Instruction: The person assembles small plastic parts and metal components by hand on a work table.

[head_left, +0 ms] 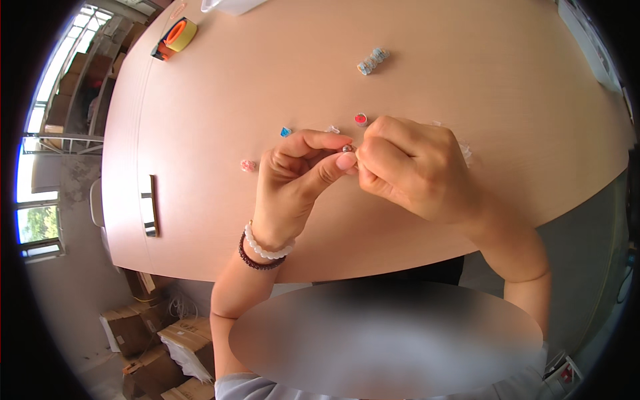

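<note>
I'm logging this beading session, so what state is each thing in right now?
Left hand: pinching a small bead between thumb and forefinger.
Right hand: closed in a fist, fingertips meeting the bead.
Red bead: loose on the table.
Pink bead: loose on the table.
Blue bead: loose on the table.
Tape roll: lying flat, untouched.

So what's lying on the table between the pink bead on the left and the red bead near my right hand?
In the head view, between the pink bead and red bead lies a small blue bead.
</note>
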{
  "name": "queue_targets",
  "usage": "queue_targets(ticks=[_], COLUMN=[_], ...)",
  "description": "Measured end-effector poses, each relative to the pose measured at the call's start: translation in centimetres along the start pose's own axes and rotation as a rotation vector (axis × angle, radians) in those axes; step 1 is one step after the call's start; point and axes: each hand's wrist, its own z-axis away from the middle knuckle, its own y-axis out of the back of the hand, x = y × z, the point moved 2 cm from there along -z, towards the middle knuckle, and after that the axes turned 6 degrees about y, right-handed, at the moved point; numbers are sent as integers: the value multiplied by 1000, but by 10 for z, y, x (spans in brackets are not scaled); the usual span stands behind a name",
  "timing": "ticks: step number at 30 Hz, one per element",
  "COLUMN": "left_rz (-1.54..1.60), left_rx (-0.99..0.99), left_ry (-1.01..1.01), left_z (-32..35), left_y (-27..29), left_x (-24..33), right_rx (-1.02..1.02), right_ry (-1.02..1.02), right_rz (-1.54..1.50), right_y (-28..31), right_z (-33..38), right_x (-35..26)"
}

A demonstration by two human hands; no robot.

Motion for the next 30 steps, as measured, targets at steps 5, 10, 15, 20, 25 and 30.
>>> queue_targets(ticks=[5, 10, 15, 20, 25, 30], left_rz=[134, -240, -1031, -1077, -1316, -1308], left_rx=[66, 221, 137, -137, -90, 129], left_ry=[-132, -105, -37, 68, 276, -326], left_z=[-4, -18, -53, -87, -94, -69], left_y=[11, 44, 52, 69, 69, 44], left_x=[11, 26, 44, 44, 48, 49], right_rx=[5, -413, -752, -734, -673, -500], right_ry=[-321, -635, -650, -657, -960, -989], right_rz=[-380, -193, 100, 67, -199, -185], right_y=[27, 66, 52, 58, 87, 103], right_z=[-7, -2, 22, 19, 6, 10], right_x=[6, 28, 34, 36, 39, 47])
